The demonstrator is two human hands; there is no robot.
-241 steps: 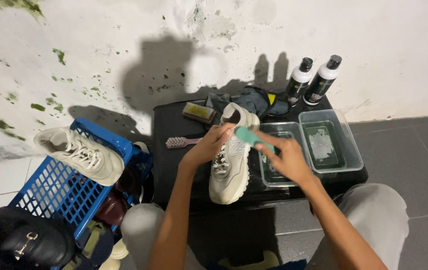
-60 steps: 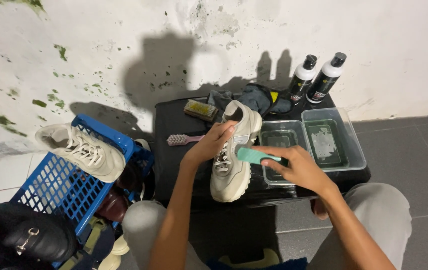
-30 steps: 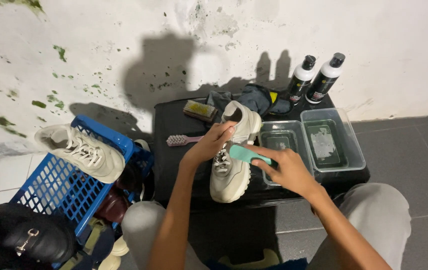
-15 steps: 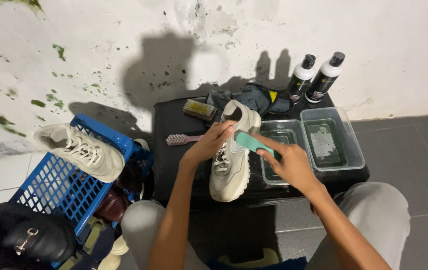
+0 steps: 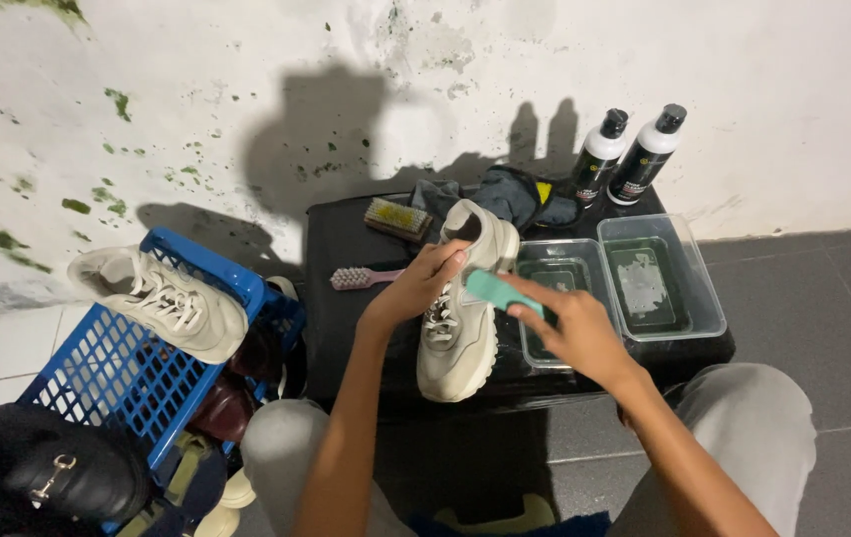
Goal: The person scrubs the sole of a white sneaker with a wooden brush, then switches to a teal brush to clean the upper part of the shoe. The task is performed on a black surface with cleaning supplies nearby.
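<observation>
black surface (image 5: 346, 239) carries one beige sneaker (image 5: 460, 298), left hand (image 5: 415, 288) fingers gripping it; right hand (image 5: 569, 328) fingers pinch one teal brush (image 5: 493, 290); two bottles (image 5: 624, 157) far right.

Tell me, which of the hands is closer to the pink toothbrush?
Left. The left hand grips the beige sneaker just right of the pink toothbrush; the right hand works farther right.

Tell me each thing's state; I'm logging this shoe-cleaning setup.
Beige sneaker: on the black table, steadied by left hand.
Teal brush: in right hand, against the sneaker.
Two tubs: open.
Two bottles: upright, capped.
Second sneaker: resting on blue basket.
</observation>
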